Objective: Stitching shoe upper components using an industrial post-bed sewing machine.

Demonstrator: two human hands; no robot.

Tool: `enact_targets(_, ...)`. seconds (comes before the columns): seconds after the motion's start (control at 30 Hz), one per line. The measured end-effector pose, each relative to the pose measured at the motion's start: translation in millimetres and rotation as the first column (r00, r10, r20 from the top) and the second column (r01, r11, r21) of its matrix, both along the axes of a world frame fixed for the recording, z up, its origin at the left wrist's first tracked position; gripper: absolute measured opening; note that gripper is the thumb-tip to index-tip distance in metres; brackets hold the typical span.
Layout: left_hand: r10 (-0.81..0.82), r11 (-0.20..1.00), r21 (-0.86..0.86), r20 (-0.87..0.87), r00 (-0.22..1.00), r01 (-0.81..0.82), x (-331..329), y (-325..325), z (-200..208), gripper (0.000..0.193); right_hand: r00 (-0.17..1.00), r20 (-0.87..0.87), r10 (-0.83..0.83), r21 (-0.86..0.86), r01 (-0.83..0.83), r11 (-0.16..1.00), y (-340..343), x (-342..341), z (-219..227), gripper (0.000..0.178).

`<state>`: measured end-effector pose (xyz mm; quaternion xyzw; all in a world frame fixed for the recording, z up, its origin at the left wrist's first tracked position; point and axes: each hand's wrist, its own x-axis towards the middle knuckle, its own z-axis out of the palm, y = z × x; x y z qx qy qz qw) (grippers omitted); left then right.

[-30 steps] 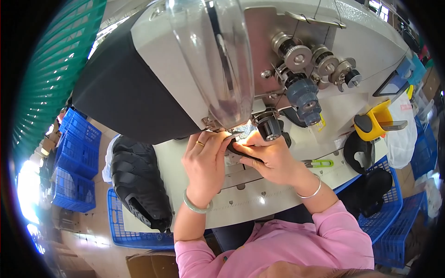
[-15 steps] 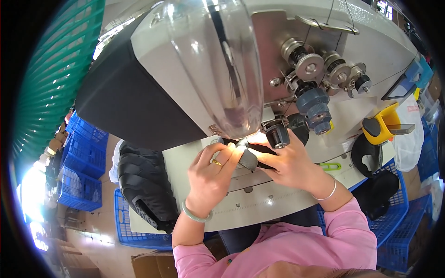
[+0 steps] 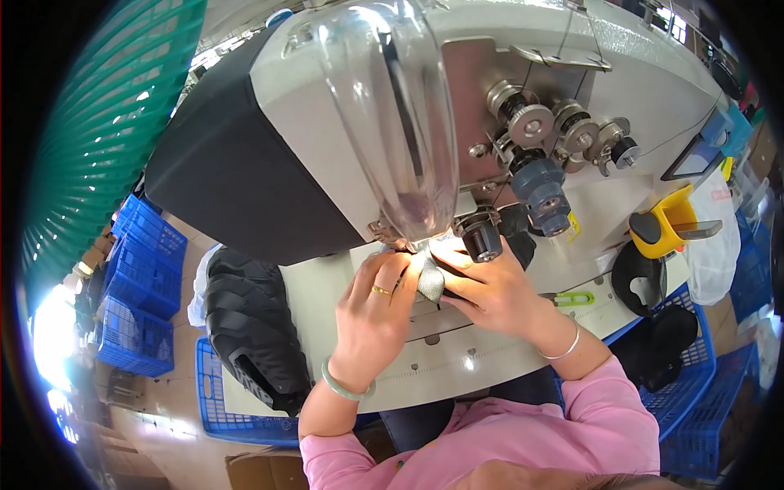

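Note:
Under the sewing machine's head (image 3: 314,122), my left hand (image 3: 371,306) and my right hand (image 3: 500,287) press on a small dark grey fabric piece (image 3: 431,282) in the lamp light. The left fingers are bent and closed at its left edge. From the right, my right thumb and fingers pinch its dark edge, partly behind a black machine knob (image 3: 482,241). A clear plastic guard (image 3: 400,122) stands in front of the needle area, so the needle and the fabric's far part cannot be made out.
A stack of black shaped pieces (image 3: 249,314) lies left on the white table (image 3: 392,380). To the right are a green-handled tool (image 3: 576,299), a yellow holder (image 3: 670,224) and black pieces (image 3: 637,278). Blue crates (image 3: 208,392) flank the table; a green fan cage (image 3: 106,122) is upper left.
The grey fabric piece has turned and shows more of its lit surface between my hands. My left hand has tilted slightly; the whole view has shifted a little.

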<state>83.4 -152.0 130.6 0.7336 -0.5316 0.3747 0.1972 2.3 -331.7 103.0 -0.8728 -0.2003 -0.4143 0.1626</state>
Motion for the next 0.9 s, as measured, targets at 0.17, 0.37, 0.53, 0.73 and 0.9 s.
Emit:
enact_targets(0.17, -0.096, 0.991, -0.098, -0.075, 0.993, 0.088, 9, 3, 8, 0.028, 0.999, -0.014, -0.04, -0.033, 0.04, 0.999, 2, -2, 2, 0.037)
enact_targets(0.37, -0.126, 0.983, -0.159, -0.226, 0.966, 0.091, 9, 3, 3, 0.03, 0.995, -0.013, -0.103, -0.073, 0.101, 0.992, 4, -4, 3, 0.038)
enact_targets(0.53, -0.063, 0.991, -0.125, -0.093, 0.994, 0.051, 2, 3, -3, 0.032, 0.993, -0.054, -0.105, -0.019, 0.104, 0.994, 6, -5, -4, 0.055)
enact_targets(0.73, -0.018, 0.998, -0.069, -0.044, 0.999, 0.015, 0, 3, -6, 0.036, 0.986, -0.07, -0.15, -0.013, 0.15, 0.989, 10, -6, -7, 0.053)
enact_targets(0.9, 0.062, 0.997, -0.035, -0.097, 0.993, -0.066, -8, 2, -7, 0.039, 0.985, -0.036, -0.166, -0.012, 0.166, 0.986, 14, -3, -11, 0.046)
